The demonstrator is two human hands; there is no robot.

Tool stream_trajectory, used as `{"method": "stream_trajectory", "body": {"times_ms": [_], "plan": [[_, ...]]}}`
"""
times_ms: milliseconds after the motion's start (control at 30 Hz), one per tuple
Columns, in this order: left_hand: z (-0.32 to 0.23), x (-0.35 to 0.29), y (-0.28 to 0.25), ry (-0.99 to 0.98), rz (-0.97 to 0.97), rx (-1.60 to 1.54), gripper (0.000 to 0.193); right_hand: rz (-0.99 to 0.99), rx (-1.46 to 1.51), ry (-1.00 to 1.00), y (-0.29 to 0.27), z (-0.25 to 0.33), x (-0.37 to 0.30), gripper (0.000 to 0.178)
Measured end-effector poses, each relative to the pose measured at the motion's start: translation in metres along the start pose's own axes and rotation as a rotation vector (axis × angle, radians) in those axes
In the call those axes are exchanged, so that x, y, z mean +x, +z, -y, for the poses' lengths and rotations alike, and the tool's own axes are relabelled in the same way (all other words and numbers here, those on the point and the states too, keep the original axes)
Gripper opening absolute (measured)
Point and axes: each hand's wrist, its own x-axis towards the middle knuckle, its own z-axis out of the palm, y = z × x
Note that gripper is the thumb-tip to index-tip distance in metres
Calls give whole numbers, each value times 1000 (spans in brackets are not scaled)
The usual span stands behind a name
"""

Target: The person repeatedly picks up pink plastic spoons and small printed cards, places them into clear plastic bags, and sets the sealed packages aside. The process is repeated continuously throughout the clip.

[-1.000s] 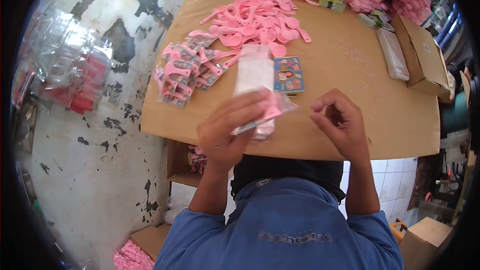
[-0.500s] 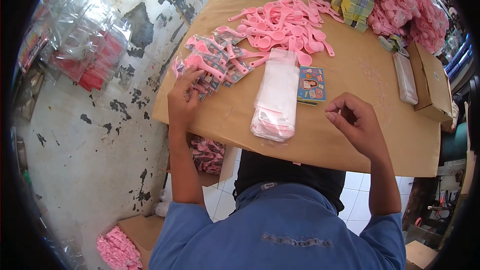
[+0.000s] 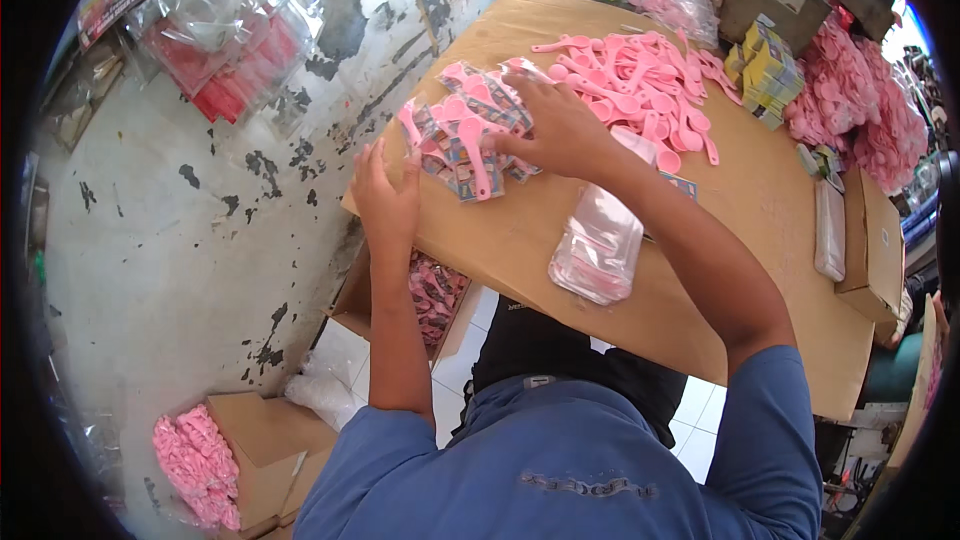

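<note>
A heap of pink spoons packed in clear bags with printed cards [image 3: 468,140] lies at the left of the brown-covered table [image 3: 480,235]. My left hand [image 3: 385,185] is at the heap's left edge, fingers apart. Across the heap's right side reaches my right hand [image 3: 560,130], its fingers spread over the packets; both hands flank the heap. Beyond my right hand spreads a pile of loose pink spoons [image 3: 640,80]. A stack of clear plastic bags [image 3: 600,245] lies beneath my right forearm, which partly hides it and the blue printed cards [image 3: 680,185].
Below the table's left edge stands an open carton of packed spoons [image 3: 435,300]. Yellow card bundles [image 3: 765,70], bulging bags of pink spoons [image 3: 850,100] and a cardboard box [image 3: 868,245] line the right side. A peeling wall [image 3: 220,270] is on the left.
My right hand has swung left from beside the cards to the packed spoons. My left hand has shifted to the heap's outer edge. The view has turned a little.
</note>
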Motion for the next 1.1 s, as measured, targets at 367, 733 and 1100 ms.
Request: {"method": "stream_trajectory", "body": {"times_ms": [367, 733, 1100], "plan": [[12, -3, -21, 34, 108, -7, 81, 315, -251, 218, 31, 17, 61, 121], [25, -19, -7, -10, 49, -110, 60, 190, -97, 47, 81, 65, 50, 107], [44, -25, -2, -144, -245, -491, 33, 75, -21, 5, 88, 78, 41, 117]]}}
